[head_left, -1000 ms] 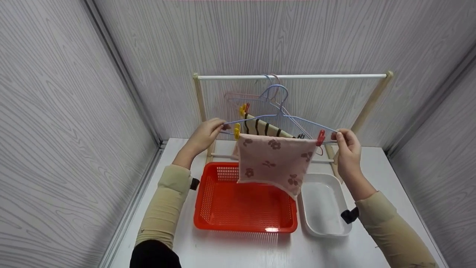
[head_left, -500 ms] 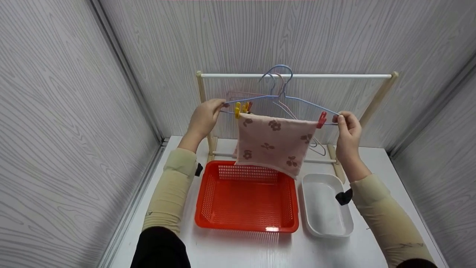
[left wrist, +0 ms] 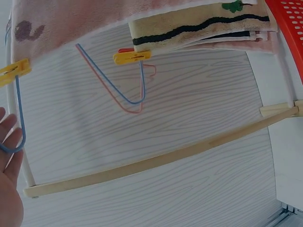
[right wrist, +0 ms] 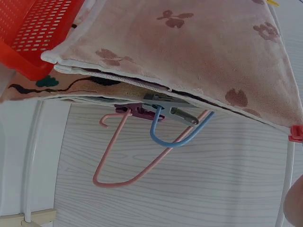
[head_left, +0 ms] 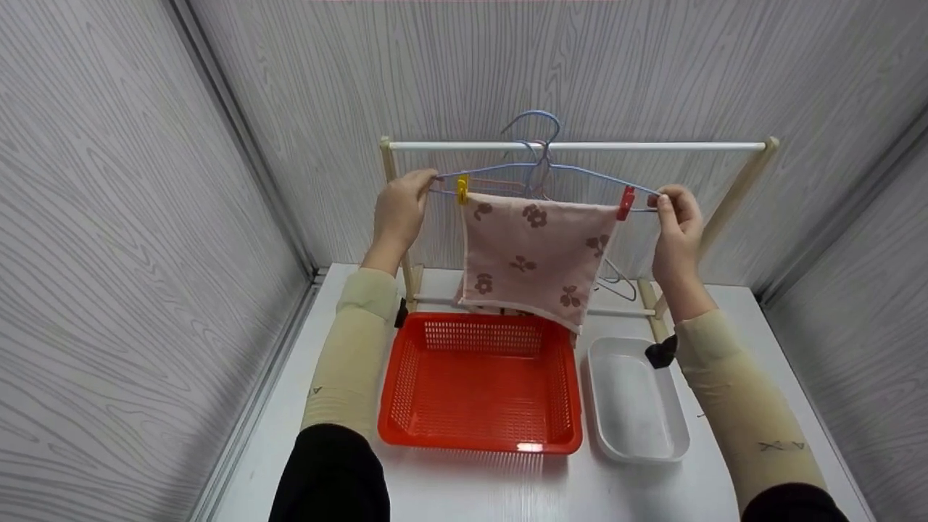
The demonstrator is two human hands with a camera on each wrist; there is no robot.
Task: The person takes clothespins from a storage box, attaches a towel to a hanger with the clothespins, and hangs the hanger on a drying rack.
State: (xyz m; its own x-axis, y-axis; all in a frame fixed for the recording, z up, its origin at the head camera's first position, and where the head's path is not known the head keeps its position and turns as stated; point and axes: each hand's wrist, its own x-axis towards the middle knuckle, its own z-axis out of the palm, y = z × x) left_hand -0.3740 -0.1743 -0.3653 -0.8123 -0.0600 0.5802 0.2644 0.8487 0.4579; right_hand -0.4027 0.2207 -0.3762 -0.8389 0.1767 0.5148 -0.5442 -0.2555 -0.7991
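Observation:
A blue wire hanger [head_left: 500,168] is held up before the rack by both hands, its hook above the white rail [head_left: 652,146]. My left hand [head_left: 401,208] pinches its left end, and my right hand [head_left: 679,226] pinches the right end. From it hangs a pink flower-patterned towel [head_left: 536,254], clipped by a yellow clothespin [head_left: 462,190] on the left and a red clothespin [head_left: 626,203] on the right. Behind it, in the left wrist view, a striped towel [left wrist: 189,30] hangs with another yellow clothespin [left wrist: 131,57]. A grey clothespin [right wrist: 175,109] shows in the right wrist view.
A red plastic basket [head_left: 478,444] stands on the white table below the towel. To its right is a white tray [head_left: 678,442]. The rack's wooden posts [head_left: 732,196] rise near the back wall. Pink and blue hangers [right wrist: 128,182] hang behind the towel.
Both hands have raised the hanger and its pink towel, bringing the hook from below the rail to above it. The striped towel behind is now mostly covered in the head view.

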